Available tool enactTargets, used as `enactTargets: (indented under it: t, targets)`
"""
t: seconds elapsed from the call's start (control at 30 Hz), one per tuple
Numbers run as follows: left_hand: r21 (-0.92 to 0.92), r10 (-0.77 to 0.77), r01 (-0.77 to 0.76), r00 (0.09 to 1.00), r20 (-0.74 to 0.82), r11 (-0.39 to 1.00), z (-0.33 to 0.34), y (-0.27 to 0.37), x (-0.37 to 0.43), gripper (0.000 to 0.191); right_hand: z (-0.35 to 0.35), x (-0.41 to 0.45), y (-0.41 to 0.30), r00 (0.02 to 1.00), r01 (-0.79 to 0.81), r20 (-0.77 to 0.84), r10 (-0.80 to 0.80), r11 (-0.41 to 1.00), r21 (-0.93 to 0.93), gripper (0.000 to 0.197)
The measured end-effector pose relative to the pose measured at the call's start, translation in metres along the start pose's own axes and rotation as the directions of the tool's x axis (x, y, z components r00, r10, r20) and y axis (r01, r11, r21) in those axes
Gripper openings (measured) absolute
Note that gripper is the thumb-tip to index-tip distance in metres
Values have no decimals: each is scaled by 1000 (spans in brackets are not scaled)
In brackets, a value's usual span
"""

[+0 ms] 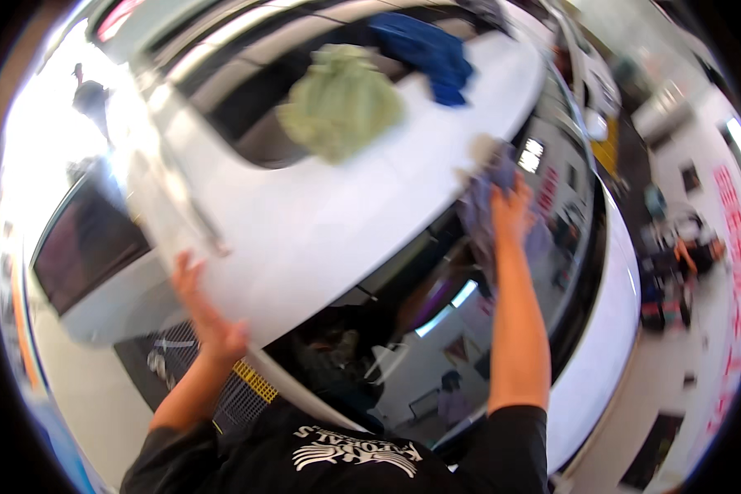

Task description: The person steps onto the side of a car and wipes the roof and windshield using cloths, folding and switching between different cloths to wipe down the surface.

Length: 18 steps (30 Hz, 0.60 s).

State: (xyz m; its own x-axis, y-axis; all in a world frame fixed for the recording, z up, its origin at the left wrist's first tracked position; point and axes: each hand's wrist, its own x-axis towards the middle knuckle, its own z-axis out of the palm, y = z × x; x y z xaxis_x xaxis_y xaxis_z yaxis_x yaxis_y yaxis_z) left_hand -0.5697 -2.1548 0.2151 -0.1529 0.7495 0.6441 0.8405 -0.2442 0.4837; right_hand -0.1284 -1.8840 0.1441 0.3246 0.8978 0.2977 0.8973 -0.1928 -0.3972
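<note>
My right hand grips a purple-grey cloth against the dark sloping glass of a white car; I cannot tell whether it is windscreen or rear window. My left hand, fingers spread and holding nothing, is at the near side edge of the white roof; contact is unclear. A pale green cloth lies crumpled at the rim of the roof opening. Farther over, a dark blue cloth drapes across the roof. Something beige and blurred shows beside the purple-grey cloth.
An open car door stands out at the left. Below it are black floor grating and a yellow strip. Another white car is at the upper right. A person is by the right wall, which bears red writing.
</note>
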Motion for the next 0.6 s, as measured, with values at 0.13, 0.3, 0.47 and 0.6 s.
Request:
enactTargets:
  t: [0.13, 0.3, 0.47, 0.6]
  targets:
    - [101, 45, -37, 996, -73, 994, 3, 1, 1, 86, -1, -32, 1, 975, 199, 79, -208, 974, 113, 49]
    - [117, -40, 46, 998, -49, 992, 5, 0, 1, 78, -45, -177, -69, 856, 510, 2, -517, 845, 159, 57]
    - [113, -15, 26, 995, -96, 993, 2, 10, -1, 76, -89, -278, -110, 754, 606, 130, -644, 758, 241, 49]
    - [99, -29, 39, 995, -100, 994, -4, 12, -6, 74, -73, -204, -79, 695, 666, 108, -711, 693, 275, 42]
